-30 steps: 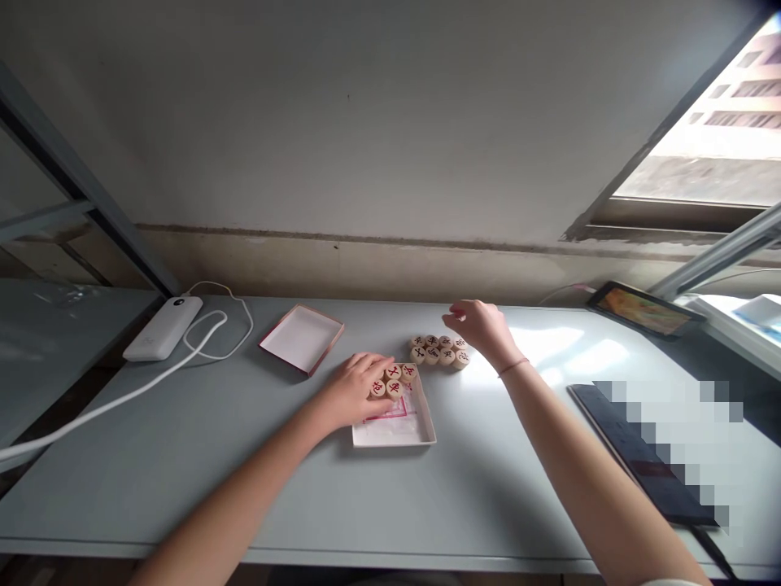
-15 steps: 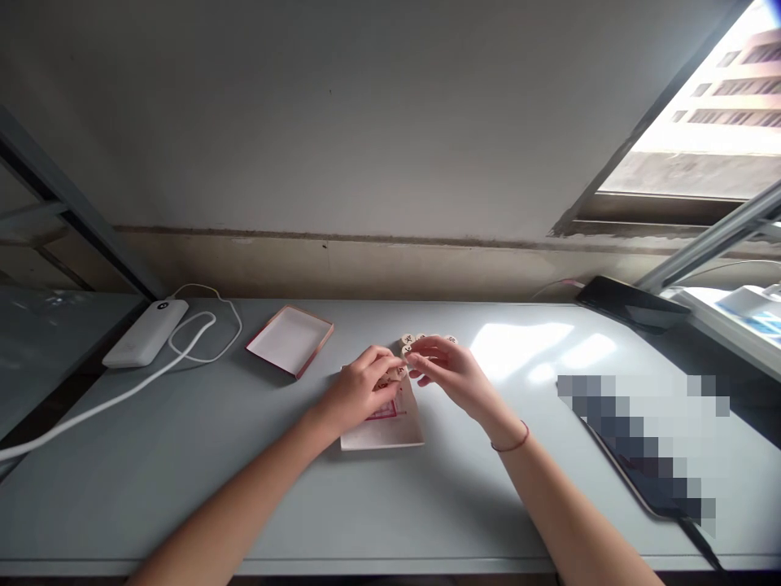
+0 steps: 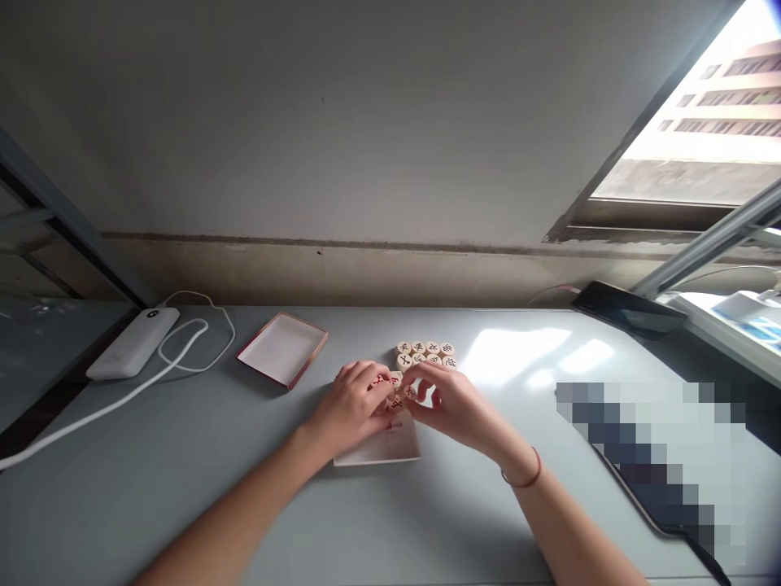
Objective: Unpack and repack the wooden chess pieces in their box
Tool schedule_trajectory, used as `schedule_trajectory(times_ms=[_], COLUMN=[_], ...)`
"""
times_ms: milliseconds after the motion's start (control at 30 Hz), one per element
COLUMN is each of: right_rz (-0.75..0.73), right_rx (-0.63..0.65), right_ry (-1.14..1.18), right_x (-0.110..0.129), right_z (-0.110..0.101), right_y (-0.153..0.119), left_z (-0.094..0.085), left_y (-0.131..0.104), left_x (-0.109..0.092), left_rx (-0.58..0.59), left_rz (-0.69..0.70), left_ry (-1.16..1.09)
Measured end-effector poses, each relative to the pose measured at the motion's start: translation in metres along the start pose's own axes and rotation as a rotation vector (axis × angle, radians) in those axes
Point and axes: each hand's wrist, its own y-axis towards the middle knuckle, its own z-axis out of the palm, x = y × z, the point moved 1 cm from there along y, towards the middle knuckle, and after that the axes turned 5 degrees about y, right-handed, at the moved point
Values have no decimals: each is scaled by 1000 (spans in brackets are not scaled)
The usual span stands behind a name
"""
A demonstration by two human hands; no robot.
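In the head view, my left hand [image 3: 354, 413] curls over the far part of a shallow box tray [image 3: 381, 454], its fingers closed around several round Chinese chess pieces [image 3: 395, 381] with red and dark characters. My right hand [image 3: 460, 407] pinches one Chinese chess piece [image 3: 410, 393] between thumb and index finger, at the tray's right side next to that group. Just beyond the hands, several more pieces [image 3: 433, 348] lie in two neat rows on the desk, characters up. My fingers partly cover the tray's inside and the pieces in it.
A shallow box lid [image 3: 282, 352], inside facing up, lies to the left. Farther left are a white power bank [image 3: 133, 343] and its white cable [image 3: 183, 352]. A dark device [image 3: 628, 313] stands at the back right, and a blurred-out flat object [image 3: 640, 496] lies at the right.
My right hand has moved back toward the tray, uncovering the two rows of pieces. It now pinches a piece beside my left hand. The whole view has shifted slightly.
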Motion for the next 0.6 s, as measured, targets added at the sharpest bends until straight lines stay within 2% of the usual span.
schedule_trajectory(times_ms=[100, 300, 467, 600], right_rz=[-50, -92, -51, 45], right_rx=[28, 29, 27, -135], right_ry=[-200, -382, -331, -277], right_x=[7, 8, 3, 2], right_z=[8, 21, 17, 3], right_y=[-2, -1, 1, 18], left_z=[-4, 0, 4, 3], left_y=[-5, -10, -9, -8], left_x=[9, 20, 20, 19], left_rx=[43, 204, 234, 261], left_rz=[-38, -152, -145, -169], left_ry=[34, -5, -57, -66])
